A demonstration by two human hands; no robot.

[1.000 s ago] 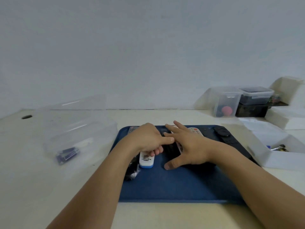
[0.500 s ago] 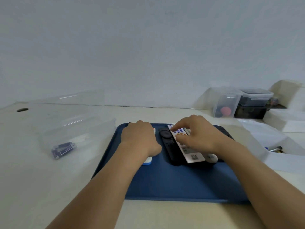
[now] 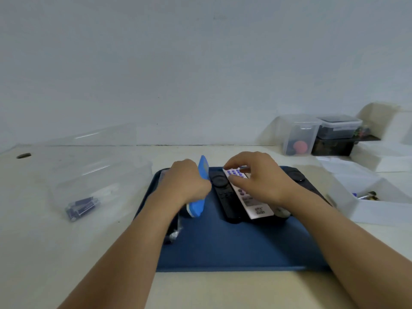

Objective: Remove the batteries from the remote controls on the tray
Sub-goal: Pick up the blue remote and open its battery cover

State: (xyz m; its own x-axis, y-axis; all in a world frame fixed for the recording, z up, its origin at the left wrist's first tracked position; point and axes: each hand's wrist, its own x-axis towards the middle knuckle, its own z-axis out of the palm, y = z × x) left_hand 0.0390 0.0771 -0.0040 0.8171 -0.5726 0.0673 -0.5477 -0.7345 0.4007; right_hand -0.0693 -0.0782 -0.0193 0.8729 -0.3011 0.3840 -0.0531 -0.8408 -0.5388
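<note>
The left hand (image 3: pixel 186 182) has tipped the blue remote (image 3: pixel 199 192) up off the tray (image 3: pixel 234 248), fingers clamped on it; right hand (image 3: pixel 260 177) fingers curl onto the white remote (image 3: pixel 249 195).

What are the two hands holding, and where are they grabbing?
The left hand grips the blue remote around its middle, tilting it up. The right hand's fingers pinch the white remote at its far, button end.

A: We log soft, even, cool light; the wall (image 3: pixel 200 63) is flat grey with no glare.

B: Faint shadows under both forearms on the blue tray (image 3: pixel 234 246). The left hand (image 3: pixel 185 184) shows motion blur; wide-angle bending at the edges, overall softness.
</note>
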